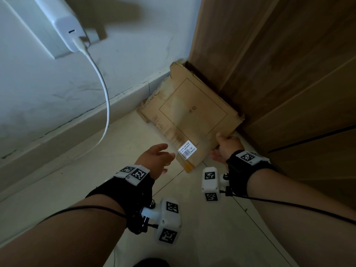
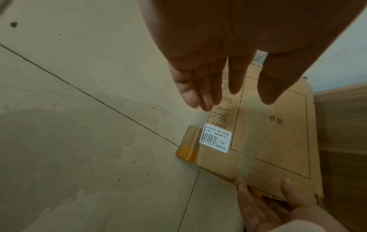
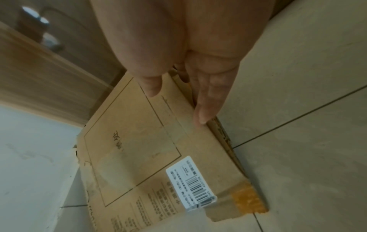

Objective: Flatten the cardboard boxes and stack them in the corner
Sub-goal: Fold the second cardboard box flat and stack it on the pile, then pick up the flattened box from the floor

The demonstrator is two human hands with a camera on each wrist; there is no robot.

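Observation:
A flattened brown cardboard box (image 1: 192,112) lies on the floor tiles in the corner between the white wall and the wooden door, its near end lifted a little. It carries a white barcode label (image 1: 187,149) and orange tape (image 1: 189,167) at its near corner. My right hand (image 1: 225,145) pinches the box's near right edge, thumb on top and fingers underneath. In the right wrist view the right hand (image 3: 176,103) holds the box (image 3: 139,141) the same way. My left hand (image 1: 158,157) hovers open beside the label, fingers (image 2: 208,87) straight, above the box (image 2: 274,141) and not touching it.
A white charger (image 1: 67,31) sits in a wall socket, and its cable (image 1: 106,97) hangs down to the floor left of the box. The wooden door (image 1: 279,74) bounds the right side. A white skirting board (image 1: 77,122) runs along the wall. Beige floor tiles (image 1: 212,228) lie in front.

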